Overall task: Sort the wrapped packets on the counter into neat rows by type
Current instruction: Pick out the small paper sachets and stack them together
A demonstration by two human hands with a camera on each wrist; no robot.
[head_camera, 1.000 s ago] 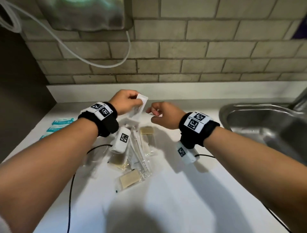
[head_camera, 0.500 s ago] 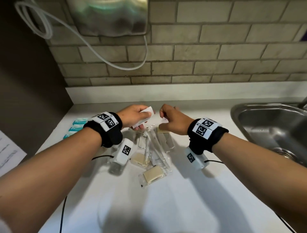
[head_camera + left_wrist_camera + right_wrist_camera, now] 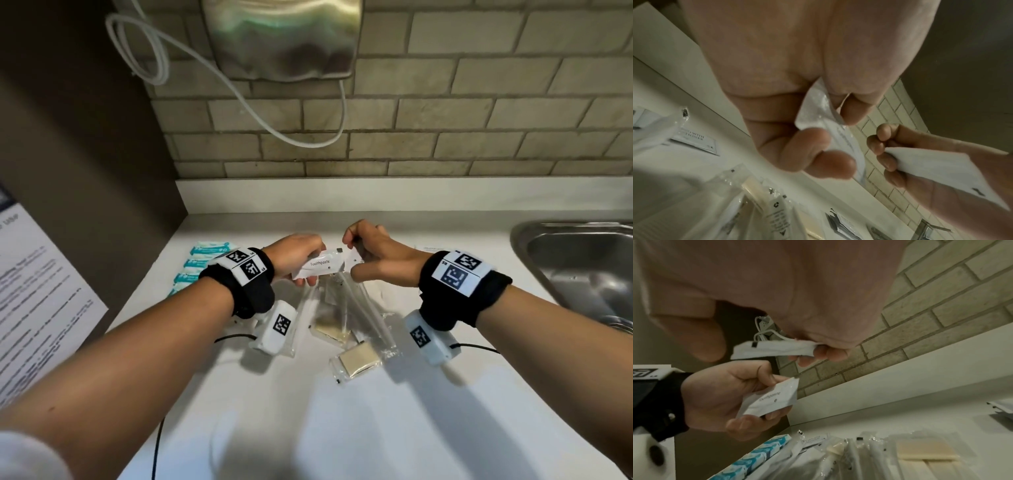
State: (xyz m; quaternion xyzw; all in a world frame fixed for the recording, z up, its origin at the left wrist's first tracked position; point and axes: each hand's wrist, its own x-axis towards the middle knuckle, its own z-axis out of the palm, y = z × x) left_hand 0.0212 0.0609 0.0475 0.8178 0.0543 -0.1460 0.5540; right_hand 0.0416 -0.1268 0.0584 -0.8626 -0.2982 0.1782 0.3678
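Left hand (image 3: 297,256) pinches white toothpaste sachet (image 3: 318,268); right hand (image 3: 376,251) pinches second white sachet (image 3: 774,348). Both held above table (image 3: 342,428), ends near each other, over unsorted clear-wrapped packets (image 3: 346,318).

Risk: thin, slick sachets held by edges only, could slip into pile below and remix. Teal packets (image 3: 202,263) already in row far left; crowding it likely mixes types.

Versus 0.5 s ago: hands closer together, left sachet turned flatter, label readable.

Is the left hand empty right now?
No. The left hand grips a white sachet printed "Toothpaste", held above the counter.
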